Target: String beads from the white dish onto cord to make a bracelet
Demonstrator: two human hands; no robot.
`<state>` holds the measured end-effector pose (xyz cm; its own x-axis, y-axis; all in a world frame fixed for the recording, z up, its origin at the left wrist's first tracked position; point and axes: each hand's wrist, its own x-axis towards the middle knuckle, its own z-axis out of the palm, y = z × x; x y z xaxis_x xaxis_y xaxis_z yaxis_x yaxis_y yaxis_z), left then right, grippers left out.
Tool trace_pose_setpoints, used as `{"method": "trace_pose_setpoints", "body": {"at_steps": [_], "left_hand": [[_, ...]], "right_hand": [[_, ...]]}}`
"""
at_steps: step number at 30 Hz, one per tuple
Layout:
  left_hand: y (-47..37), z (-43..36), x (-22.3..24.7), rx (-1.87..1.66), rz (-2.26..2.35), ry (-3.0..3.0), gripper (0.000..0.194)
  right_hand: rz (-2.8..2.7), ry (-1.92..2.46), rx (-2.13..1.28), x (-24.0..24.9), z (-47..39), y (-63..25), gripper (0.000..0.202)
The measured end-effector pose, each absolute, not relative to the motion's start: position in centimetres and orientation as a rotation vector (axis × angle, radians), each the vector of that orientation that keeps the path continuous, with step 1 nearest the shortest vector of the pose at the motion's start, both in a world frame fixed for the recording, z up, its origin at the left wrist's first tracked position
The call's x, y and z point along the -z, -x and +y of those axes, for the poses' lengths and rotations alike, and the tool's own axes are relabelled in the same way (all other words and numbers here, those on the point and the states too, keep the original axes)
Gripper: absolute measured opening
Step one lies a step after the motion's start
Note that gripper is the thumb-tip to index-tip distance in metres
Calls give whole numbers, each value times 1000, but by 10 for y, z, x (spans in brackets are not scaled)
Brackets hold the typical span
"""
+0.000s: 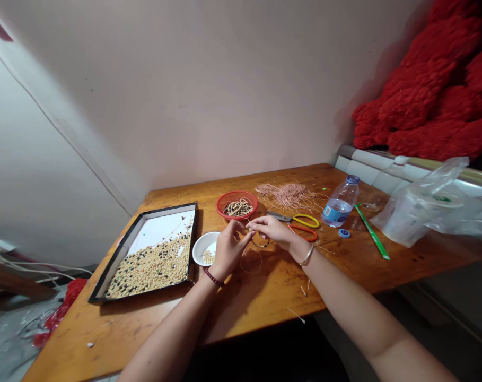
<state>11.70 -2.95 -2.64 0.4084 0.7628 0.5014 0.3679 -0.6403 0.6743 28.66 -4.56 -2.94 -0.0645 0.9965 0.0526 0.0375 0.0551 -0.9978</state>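
Observation:
My left hand [233, 244] is pinched on a thin cord, beside the white bowl [201, 248] with a few pale beads in it. Touching it at the fingertips, my right hand [270, 229] also pinches the cord, and a small green bit shows between the two. A short beaded section [260, 245] and a loop of cord [251, 268] hang below my fingers. Behind my hands stands a red basket [221, 204] holding beaded strings. Scissors [302, 220] with yellow and orange handles lie just past my right hand.
A black-edged tray [145, 213] of beads sits at the left. Pink cords [286, 196] are heaped at the back. To the right are a water bottle [338, 204], its blue cap [344, 233], a green strip [371, 232] and a plastic-bagged roll [423, 209].

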Motion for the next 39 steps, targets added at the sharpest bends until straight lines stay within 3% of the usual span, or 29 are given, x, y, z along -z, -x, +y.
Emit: {"method": "trace_pose_setpoints", "body": {"at_steps": [8, 19, 30, 39], "left_hand": [[-118, -28, 25, -976, 753, -2084, 29], [-116, -25, 27, -941, 940, -2115, 30], [-115, -26, 29, -1065, 906, -2184, 21], [-115, -22, 31, -1072, 951, -2174, 24]], "right_hand": [[-1328, 1146, -1239, 24, -49, -287, 34], [-1273, 1142, -1305, 26, -48, -286, 30], [-1216, 1134, -1355, 23, -51, -288, 29], [-1054, 1119, -1380, 38, -42, -289, 23]]}}
